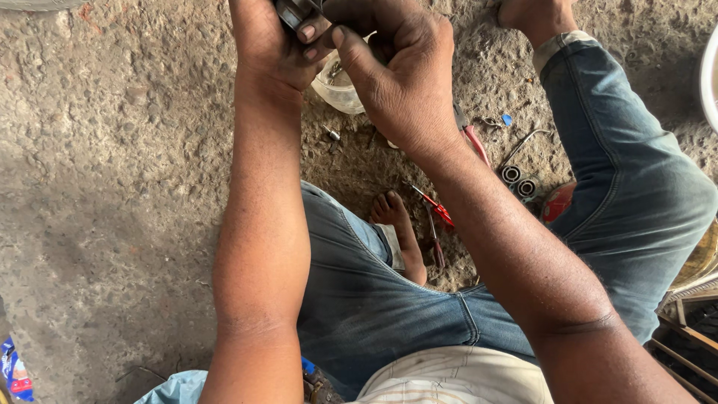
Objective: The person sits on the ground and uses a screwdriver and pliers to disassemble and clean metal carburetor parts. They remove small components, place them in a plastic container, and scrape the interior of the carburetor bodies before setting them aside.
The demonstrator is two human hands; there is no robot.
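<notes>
Head view of a person seated on rough concrete floor (pixel 112 187). Both hands are raised at the top edge of the frame: the left hand (pixel 273 41) and the right hand (pixel 400 71) close together on a small dark metal part (pixel 293 10), the left thumb and fingers (pixel 308 31) pinched on it, the right hand's fingers curled about it from the other side. Just below them stands a clear plastic container (pixel 338 88). Risk, as a judgement: the part could slip from the pinch and drop among the grit, or roll off towards the small bolt (pixel 332 135), the two bearings (pixel 519 182) and the red-handled pliers (pixel 436 211) lying loose by the bare foot (pixel 400 232). Cut off by the frame: most of the part, so its kind cannot be told; the container's contents are indistinct.
</notes>
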